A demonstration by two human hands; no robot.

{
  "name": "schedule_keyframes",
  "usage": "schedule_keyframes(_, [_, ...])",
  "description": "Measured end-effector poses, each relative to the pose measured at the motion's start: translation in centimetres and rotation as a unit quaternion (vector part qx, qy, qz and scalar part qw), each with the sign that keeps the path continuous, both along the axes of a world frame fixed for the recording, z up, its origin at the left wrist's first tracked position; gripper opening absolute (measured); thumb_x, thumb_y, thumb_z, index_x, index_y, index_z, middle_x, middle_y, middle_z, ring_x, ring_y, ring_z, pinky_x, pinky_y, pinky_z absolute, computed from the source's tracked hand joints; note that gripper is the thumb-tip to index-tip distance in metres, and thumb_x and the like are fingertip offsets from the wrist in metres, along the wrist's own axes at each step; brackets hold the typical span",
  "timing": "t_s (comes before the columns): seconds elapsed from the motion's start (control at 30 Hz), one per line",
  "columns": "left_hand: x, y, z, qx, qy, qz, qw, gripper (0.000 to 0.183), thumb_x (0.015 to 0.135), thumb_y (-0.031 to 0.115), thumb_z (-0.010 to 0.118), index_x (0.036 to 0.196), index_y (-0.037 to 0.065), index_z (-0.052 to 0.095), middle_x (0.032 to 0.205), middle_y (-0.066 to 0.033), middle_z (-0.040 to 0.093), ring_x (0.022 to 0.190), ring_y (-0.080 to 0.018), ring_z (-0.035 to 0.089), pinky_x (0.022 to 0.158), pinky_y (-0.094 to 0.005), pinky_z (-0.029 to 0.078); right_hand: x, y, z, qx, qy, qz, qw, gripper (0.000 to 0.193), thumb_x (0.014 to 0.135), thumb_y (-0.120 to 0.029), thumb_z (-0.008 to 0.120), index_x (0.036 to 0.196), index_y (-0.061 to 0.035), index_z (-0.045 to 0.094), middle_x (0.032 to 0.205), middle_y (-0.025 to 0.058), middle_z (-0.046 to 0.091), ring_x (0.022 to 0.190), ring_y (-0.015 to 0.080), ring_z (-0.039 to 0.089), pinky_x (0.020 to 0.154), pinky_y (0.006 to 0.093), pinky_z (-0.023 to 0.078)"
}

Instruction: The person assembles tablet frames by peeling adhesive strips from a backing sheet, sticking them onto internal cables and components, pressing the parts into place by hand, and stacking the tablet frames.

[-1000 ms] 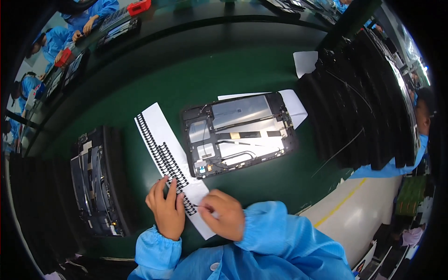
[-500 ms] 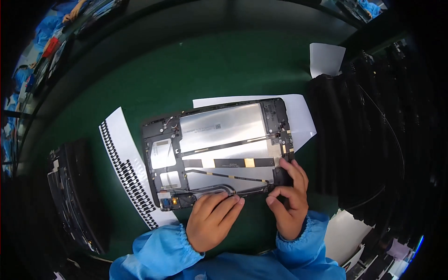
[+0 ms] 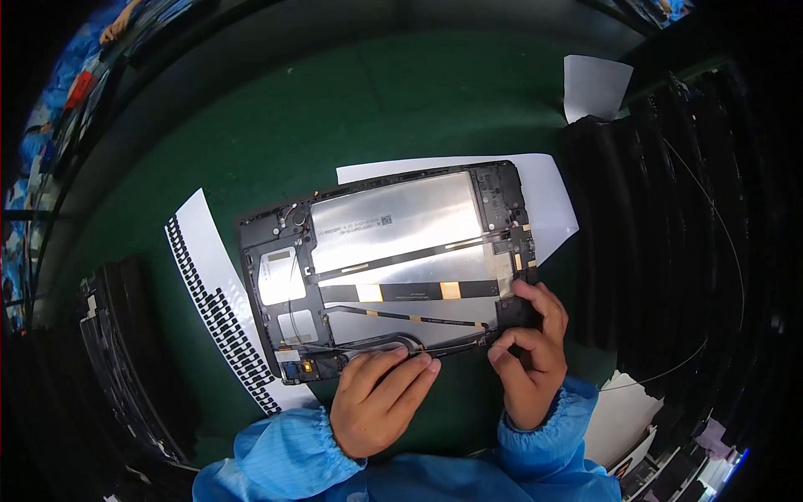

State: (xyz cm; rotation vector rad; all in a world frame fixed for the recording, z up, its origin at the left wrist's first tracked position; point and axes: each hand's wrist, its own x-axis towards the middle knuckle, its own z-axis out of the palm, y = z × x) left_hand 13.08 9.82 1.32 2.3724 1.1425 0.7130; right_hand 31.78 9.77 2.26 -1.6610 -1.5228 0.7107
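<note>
An opened tablet (image 3: 401, 303) lies in front of me with its inside facing up, showing silver battery cells (image 3: 393, 209), black flex strips and thin cables. Along its near edge runs a curved black cable (image 3: 381, 341). My left hand (image 3: 381, 402) has its fingers together on that edge, beside the cable; its thumb is hidden. Around the near right corner my right hand (image 3: 535, 351) is closed, index fingertip on the frame and thumb by the near edge. Whether either hand pinches a cable cannot be made out.
White paper (image 3: 548, 192) lies beneath the tablet on a green mat (image 3: 401, 100). A white strip with rows of small black pieces (image 3: 226, 326) is at the left. Dark stacked parts stand left (image 3: 125, 360) and right (image 3: 669, 234), with a loose wire at the right stack.
The view has shifted slightly, and the tablet looks a little larger. My right hand appears slightly farther right, still at the same corner. My left hand stays at the near edge.
</note>
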Motion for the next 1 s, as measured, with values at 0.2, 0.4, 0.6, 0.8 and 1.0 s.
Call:
schedule_keyframes(0.2, [0.4, 0.0, 0.2, 0.003, -0.003, 0.011, 1.0, 0.037, 0.058, 0.001, 0.065, 0.094, 0.006, 0.064, 0.097, -0.0057, 0.059, 0.088, -0.0234, 0.052, 0.078, -0.0371, 0.041, -0.3, 0.0, 0.0, -0.001, -0.034, -0.004, 0.999, 0.009, 0.061, 0.001, 0.06, 0.067, -0.0038, 0.056, 0.12, 0.0152, 0.047, 0.116, 0.0364, 0.033, 0.097, 0.0437, 0.026])
schedule_keyframes(0.4, [2.6, 2.0, 0.6, 0.024, -0.022, -0.048, 0.998, 0.028, 0.066, 0.007, 0.06, 0.093, 0.005, 0.064, 0.096, -0.007, 0.06, 0.09, -0.0227, 0.055, 0.075, -0.035, 0.043, -0.2, 0.0, 0.1, 0.001, -0.036, -0.003, 0.999, 0.009, 0.061, 0.0, 0.062, 0.068, -0.004, 0.058, 0.119, 0.0152, 0.048, 0.117, 0.0357, 0.034, 0.097, 0.0425, 0.028])
schedule_keyframes(0.6, [2.7, 2.1, -0.6, 0.087, 0.005, -0.07, 0.994, 0.027, 0.067, 0.01, 0.057, 0.092, 0.005, 0.065, 0.093, -0.0065, 0.061, 0.087, -0.0232, 0.056, 0.071, -0.0351, 0.045, 1.9, -0.4, 0.1, 0.0, 0.018, 0.014, 1.0, 0.015, 0.06, 0.001, 0.068, 0.071, -0.0041, 0.06, 0.113, 0.014, 0.053, 0.114, 0.035, 0.041, 0.093, 0.0411, 0.035])
schedule_keyframes(0.8, [2.9, 2.2, -0.5, 0.092, 0.003, -0.069, 0.993, 0.027, 0.066, 0.009, 0.057, 0.092, 0.005, 0.065, 0.092, -0.0063, 0.061, 0.085, -0.0228, 0.056, 0.07, -0.0355, 0.046, 1.7, -0.2, 0.3, 0.01, 0.006, 0.035, 0.999, 0.017, 0.059, 0.0, 0.069, 0.074, -0.0066, 0.064, 0.109, 0.012, 0.055, 0.111, 0.0341, 0.044, 0.091, 0.0399, 0.037])
schedule_keyframes(1.0, [3.0, 2.1, -0.7, 0.089, 0.0, -0.066, 0.994, 0.027, 0.066, 0.009, 0.058, 0.091, 0.005, 0.065, 0.092, -0.0065, 0.061, 0.084, -0.0232, 0.055, 0.07, -0.0355, 0.046, 1.3, -0.1, -0.2, 0.033, -0.061, 0.021, 0.997, 0.017, 0.057, -0.001, 0.07, 0.071, -0.0075, 0.066, 0.108, 0.0103, 0.055, 0.109, 0.0332, 0.043, 0.09, 0.0387, 0.037])
